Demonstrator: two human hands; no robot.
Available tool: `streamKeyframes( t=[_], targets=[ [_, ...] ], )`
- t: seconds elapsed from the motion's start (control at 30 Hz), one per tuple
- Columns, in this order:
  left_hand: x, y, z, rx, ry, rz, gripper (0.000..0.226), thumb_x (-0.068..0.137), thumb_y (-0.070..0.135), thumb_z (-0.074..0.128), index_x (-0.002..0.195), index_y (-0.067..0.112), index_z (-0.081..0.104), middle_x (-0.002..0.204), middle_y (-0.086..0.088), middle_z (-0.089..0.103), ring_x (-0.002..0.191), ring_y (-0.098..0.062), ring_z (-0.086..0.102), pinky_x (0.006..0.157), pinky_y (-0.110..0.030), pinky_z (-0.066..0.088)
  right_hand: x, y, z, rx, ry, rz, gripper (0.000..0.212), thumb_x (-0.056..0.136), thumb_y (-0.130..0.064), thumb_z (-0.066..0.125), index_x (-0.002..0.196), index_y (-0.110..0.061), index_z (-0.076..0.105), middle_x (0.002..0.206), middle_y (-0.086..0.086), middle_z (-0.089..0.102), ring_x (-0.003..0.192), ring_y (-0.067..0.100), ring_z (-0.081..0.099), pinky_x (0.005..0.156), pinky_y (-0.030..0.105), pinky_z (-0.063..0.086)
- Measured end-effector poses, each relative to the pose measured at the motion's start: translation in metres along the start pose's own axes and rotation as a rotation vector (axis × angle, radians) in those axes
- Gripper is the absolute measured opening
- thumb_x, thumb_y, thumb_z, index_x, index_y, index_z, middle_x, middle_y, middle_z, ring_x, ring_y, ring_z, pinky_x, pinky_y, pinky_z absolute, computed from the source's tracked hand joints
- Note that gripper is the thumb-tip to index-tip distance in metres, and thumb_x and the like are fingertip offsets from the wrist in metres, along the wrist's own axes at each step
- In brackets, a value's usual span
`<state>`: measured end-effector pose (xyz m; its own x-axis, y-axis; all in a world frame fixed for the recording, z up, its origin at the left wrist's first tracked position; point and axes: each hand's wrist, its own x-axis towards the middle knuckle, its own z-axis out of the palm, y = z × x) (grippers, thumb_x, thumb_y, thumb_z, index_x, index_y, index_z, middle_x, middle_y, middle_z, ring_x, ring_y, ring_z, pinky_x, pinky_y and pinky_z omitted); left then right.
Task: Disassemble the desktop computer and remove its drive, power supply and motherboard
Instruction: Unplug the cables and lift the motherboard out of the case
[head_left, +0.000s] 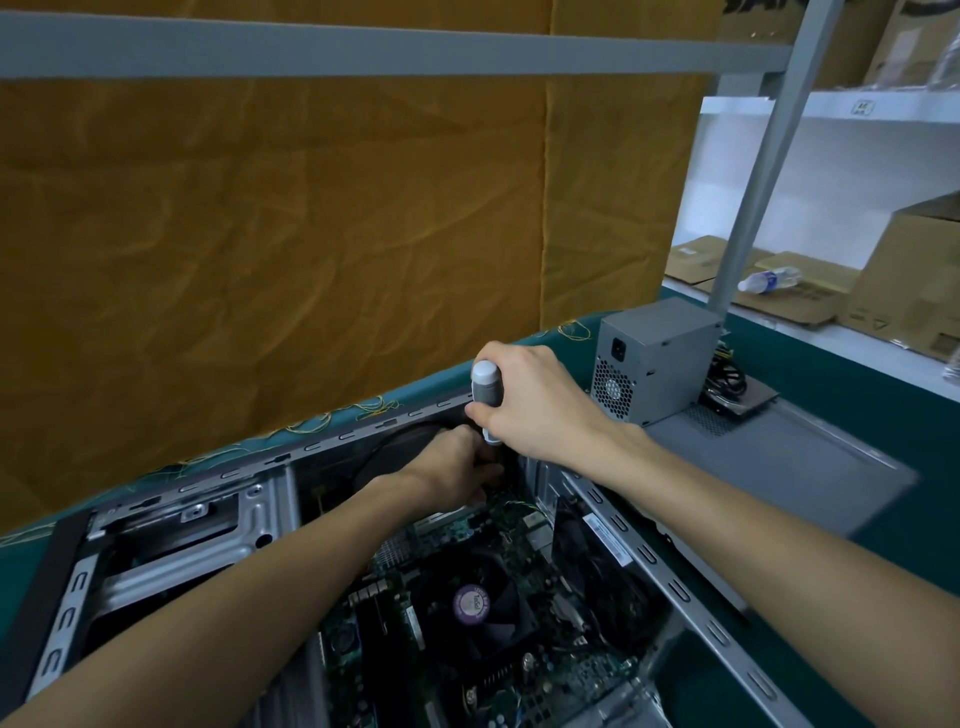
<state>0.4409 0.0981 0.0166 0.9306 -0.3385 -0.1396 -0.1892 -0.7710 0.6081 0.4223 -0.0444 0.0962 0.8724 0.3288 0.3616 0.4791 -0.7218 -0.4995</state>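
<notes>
1. Deep at the open case's (675, 587) far end, the left hand (457, 462) curls on something dark and hidden.
2. Right hand (540, 405) grips a screwdriver (485, 387), tip hidden.
3. Motherboard (467, 597) sits inside; power supply (654, 358) stands far right.

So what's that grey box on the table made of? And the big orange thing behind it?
The grey box looks like thin sheet metal with a dull painted finish: it has crisp folded edges and small punched vent holes. The orange sheet looks like cloth, probably a woven fabric: it is matte, wrinkled and hangs with a seam, and loose threads trail along its bottom edge.
</notes>
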Motion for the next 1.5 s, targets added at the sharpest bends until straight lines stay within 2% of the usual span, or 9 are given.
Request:
streamKeyframes(
  t=[0.47,0.57,0.7,0.83,1.0,1.1,1.2,1.3,1.5],
  targets=[
    [0.002,-0.003,-0.001,-0.014,0.004,0.003,0.020,0.103,0.012,0.054,0.104,-0.004,0.066,0.093,-0.021,0.074,0.076,-0.029,0.074,0.074,-0.037,0.062,0.001,-0.004,-0.003,-0.045,-0.015,0.021,0.022,0.085,-0.023,0.077,0.092,-0.019,0.056,0.089,-0.002,0.059,0.082,0.022,0.059,0.062,0.033,0.045],
    [-0.001,-0.003,0.001,-0.017,0.020,-0.007,0.020,0.104,0.012,0.053,0.106,-0.004,0.065,0.091,-0.020,0.074,0.076,-0.029,0.074,0.074,-0.040,0.062,0.004,-0.012,-0.002,-0.219,-0.027,0.008,0.029,0.091,-0.029,0.072,0.093,-0.014,0.047,0.087,0.001,0.053,0.076,0.024,0.052,0.050,0.028,0.031],
    [-0.001,-0.003,0.003,0.093,0.045,0.012,0.024,0.104,0.015,0.053,0.098,-0.002,0.068,0.079,-0.012,0.074,0.056,-0.010,0.065,0.057,-0.025,0.052,0.013,-0.026,-0.001,-0.631,-0.012,-0.042,0.040,0.099,-0.049,0.057,0.092,-0.013,0.040,0.076,0.003,0.044,0.069,0.027,0.046,0.055,0.033,0.030],
    [0.002,-0.007,0.001,0.129,0.017,-0.007,0.029,0.104,0.020,0.053,0.087,0.002,0.066,0.080,-0.013,0.071,0.071,-0.025,0.066,0.072,-0.041,0.055,0.029,-0.034,-0.007,-0.820,-0.082,-0.057,0.045,0.101,-0.056,0.048,0.079,-0.016,0.048,0.068,0.000,0.048,0.055,0.021,0.042,0.051,0.031,0.025],
    [0.002,-0.007,0.006,0.244,-0.072,0.003,0.021,0.097,0.021,0.059,0.093,0.009,0.076,0.088,-0.004,0.075,0.081,-0.019,0.067,0.078,-0.034,0.054,0.039,-0.041,-0.010,-0.939,-0.171,-0.081,0.057,0.099,-0.064,0.044,0.069,-0.015,0.043,0.064,0.001,0.045,0.052,0.019,0.040,0.048,0.030,0.023],
    [0.003,-0.004,0.008,0.278,-0.047,-0.002,0.019,0.093,0.019,0.062,0.086,0.006,0.073,0.079,-0.006,0.071,0.072,-0.022,0.064,0.067,-0.034,0.051,0.038,-0.039,-0.015,-0.812,-0.340,-0.076,0.043,0.097,-0.054,0.057,0.076,-0.018,0.047,0.070,0.000,0.050,0.056,0.017,0.042,0.049,0.030,0.023],
    [0.004,-0.001,0.009,0.316,-0.014,0.000,0.014,0.090,0.019,0.065,0.086,0.005,0.064,0.077,-0.009,0.066,0.074,-0.027,0.061,0.064,-0.038,0.050,0.036,-0.039,-0.025,-0.701,-0.471,-0.052,0.027,0.089,-0.025,0.072,0.078,-0.018,0.048,0.080,0.002,0.058,0.061,0.017,0.047,0.049,0.031,0.029],
    [0.004,0.003,0.011,0.307,0.020,-0.007,0.017,0.090,0.019,0.067,0.086,0.019,0.050,0.073,0.002,0.053,0.073,-0.024,0.054,0.060,-0.032,0.040,0.032,-0.041,-0.032,-0.595,-0.591,-0.044,0.022,0.082,-0.008,0.074,0.099,-0.012,0.060,0.098,0.007,0.061,0.079,0.024,0.061,0.056,0.033,0.044],
    [0.007,0.002,0.017,0.293,0.020,0.012,0.042,0.089,0.018,0.068,0.129,0.016,0.055,0.119,-0.010,0.063,0.110,-0.030,0.058,0.080,-0.030,0.041,0.012,-0.048,-0.018,-0.765,-0.394,-0.087,0.032,0.103,-0.040,0.053,0.116,-0.011,0.049,0.098,0.007,0.056,0.086,0.029,0.054,0.066,0.038,0.037]
  ],
)
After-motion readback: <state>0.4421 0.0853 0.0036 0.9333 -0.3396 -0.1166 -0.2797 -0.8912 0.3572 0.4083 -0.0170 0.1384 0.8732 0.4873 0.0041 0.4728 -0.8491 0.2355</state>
